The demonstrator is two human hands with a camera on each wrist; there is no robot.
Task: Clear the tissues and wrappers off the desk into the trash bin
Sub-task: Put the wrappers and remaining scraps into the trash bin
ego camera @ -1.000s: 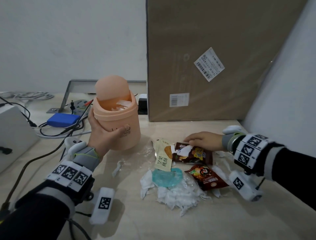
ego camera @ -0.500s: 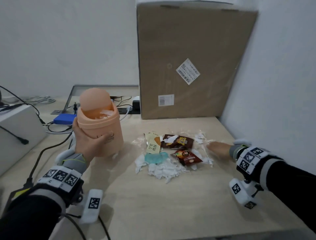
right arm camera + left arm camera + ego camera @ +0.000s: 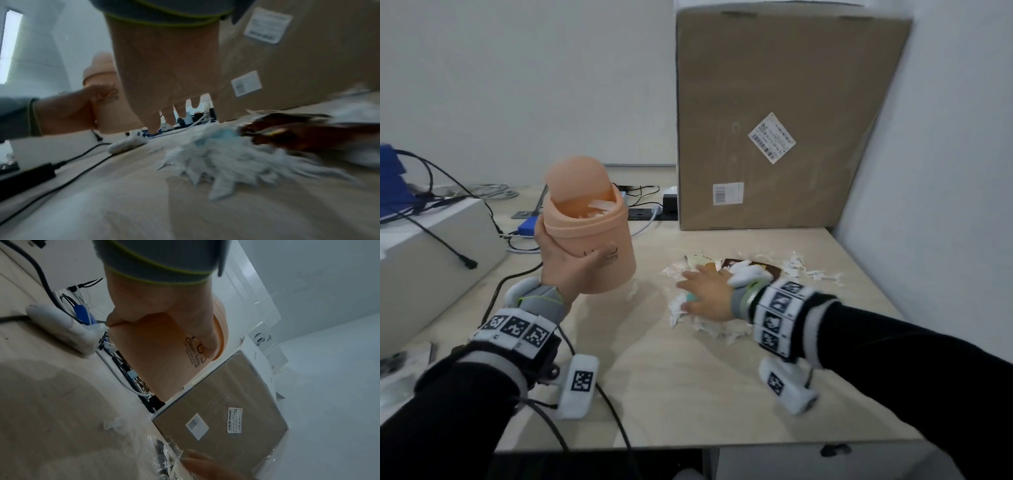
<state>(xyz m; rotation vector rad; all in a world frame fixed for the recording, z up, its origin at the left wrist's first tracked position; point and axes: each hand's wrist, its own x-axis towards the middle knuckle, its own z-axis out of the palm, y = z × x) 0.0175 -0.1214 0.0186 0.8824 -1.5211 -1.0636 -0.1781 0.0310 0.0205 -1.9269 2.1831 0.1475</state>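
Note:
My left hand [image 3: 571, 265] grips the peach swing-lid trash bin [image 3: 599, 240] by its side, left of the litter; white scraps show under the lid. The left wrist view shows the same grip [image 3: 160, 308] on the bin [image 3: 156, 356]. My right hand [image 3: 702, 291] lies flat over the left part of the pile, fingers straight and spread. Under and around it are shredded white tissues [image 3: 712, 327], brown snack wrappers [image 3: 763, 270], a yellowish wrapper [image 3: 700, 260] and a teal piece [image 3: 691, 297]. In the right wrist view the fingers [image 3: 172, 116] hang extended above the tissues [image 3: 216, 159] and a brown wrapper [image 3: 298, 131].
A tall cardboard box [image 3: 774, 120] stands against the wall behind the pile. More tissue scraps [image 3: 811, 272] lie right of it. A white box [image 3: 431, 246], cables and a blue device [image 3: 529, 226] crowd the left. The desk's front edge [image 3: 688, 445] is near me.
My right hand swept from the right of the pile to lie over its left part. My view pulled back from the desk. The left hand keeps its grip on the bin.

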